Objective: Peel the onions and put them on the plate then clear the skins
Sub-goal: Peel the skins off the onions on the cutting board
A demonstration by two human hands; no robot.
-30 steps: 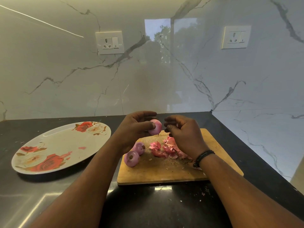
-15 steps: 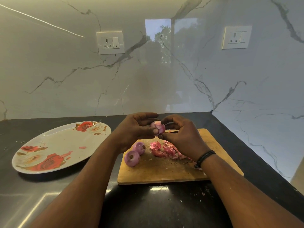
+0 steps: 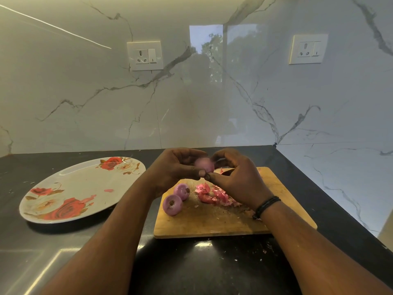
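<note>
Both hands meet above the far edge of the wooden cutting board. My left hand grips a small pink onion, slightly blurred. My right hand curls its fingers around the onion's right side, thumb tip against its lower edge, with a bit of pink skin showing by its fingers. Two peeled purple onions lie on the board's left part. A heap of pink skins lies mid-board, partly hidden under my right wrist. The oval rose-patterned plate sits to the left, with only a skin fragment on it.
The black countertop carries small skin scraps near the board's front right. Marble walls close the back and right sides. Two wall sockets sit on the back wall.
My right hand has come left from above the skin heap to the onion in my left hand and now works at its lower right side. The onion has been turned slightly.
</note>
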